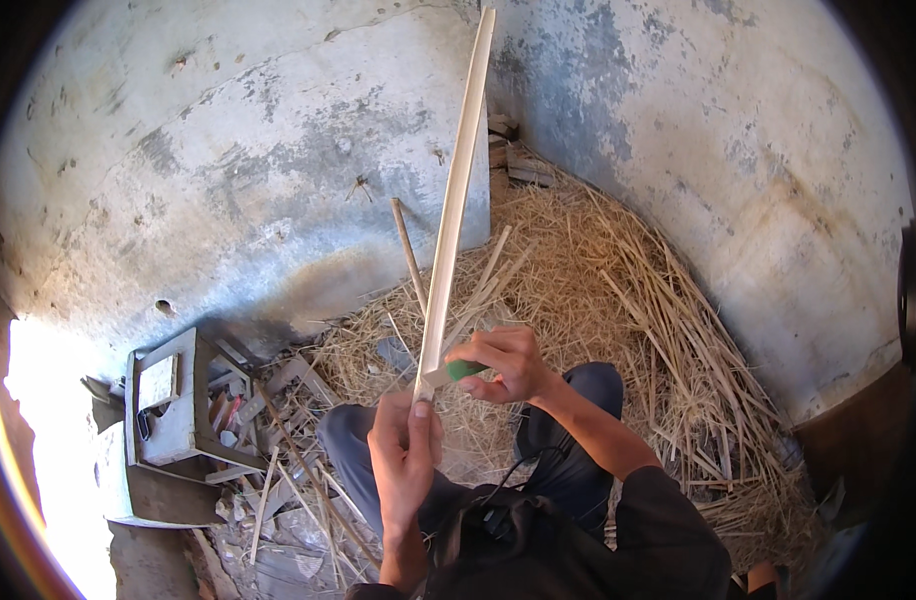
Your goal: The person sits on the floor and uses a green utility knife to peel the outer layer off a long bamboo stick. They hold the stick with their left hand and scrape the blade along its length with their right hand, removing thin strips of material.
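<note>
My left hand (402,450) is closed around the lower end of a long, pale split-bamboo strip (455,200), thumb along its face. The strip rises at a slight tilt, far end near the picture's top, hollow side showing. My right hand (510,362) grips a knife by its green handle (465,369), partly hidden by the fingers. The short, light blade (437,378) lies against the strip just above my left thumb. How deep its edge sits in the bamboo, I cannot tell.
Straw-like shavings (568,240) and thin split strips (668,340) cover the floor ahead and right. A small wooden stool or stand (183,420) with clutter is at left. A stick (410,250) leans near the far wall (278,180). My bent knees (353,440) are below my hands.
</note>
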{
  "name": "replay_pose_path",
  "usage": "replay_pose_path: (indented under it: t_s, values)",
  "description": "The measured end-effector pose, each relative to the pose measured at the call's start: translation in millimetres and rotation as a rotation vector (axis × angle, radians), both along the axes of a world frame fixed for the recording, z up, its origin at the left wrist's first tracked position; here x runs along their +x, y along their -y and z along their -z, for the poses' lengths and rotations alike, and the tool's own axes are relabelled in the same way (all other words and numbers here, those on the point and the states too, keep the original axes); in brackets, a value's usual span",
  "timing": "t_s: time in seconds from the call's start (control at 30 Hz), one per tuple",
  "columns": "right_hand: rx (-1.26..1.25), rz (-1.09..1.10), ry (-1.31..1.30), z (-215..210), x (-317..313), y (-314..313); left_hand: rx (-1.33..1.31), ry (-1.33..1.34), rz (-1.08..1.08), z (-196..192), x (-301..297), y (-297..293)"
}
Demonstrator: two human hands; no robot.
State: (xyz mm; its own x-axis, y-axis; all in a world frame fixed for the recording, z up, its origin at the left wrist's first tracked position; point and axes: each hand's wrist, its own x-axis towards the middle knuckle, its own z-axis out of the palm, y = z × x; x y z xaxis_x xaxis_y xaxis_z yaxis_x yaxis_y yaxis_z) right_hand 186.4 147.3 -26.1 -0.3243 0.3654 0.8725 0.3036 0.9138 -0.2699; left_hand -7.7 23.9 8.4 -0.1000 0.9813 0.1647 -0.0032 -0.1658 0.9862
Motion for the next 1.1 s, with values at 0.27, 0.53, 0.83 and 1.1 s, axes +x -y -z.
replay_pose_path:
  t_s: [0.27,0.53,0.83,1.1]
  values:
    - [0.041,0.06,0.034,-2.2,-0.2,2.1,-0.074,0.091,0.031,2.3,-2.6,1.6]
    - [0.084,0.122,0.087,-1.7,2.0,1.1,-0.093,0.072,0.022,9.1,-5.3,1.8]
    - [0.1,0.131,0.105,-0.7,0.9,1.2,-0.121,0.095,0.064,7.2,-11.0,5.0]
    - [0.031,0.254,0.031,-11.3,20.3,-12.8,-0.155,0.022,0.069,16.4,-13.1,16.1]
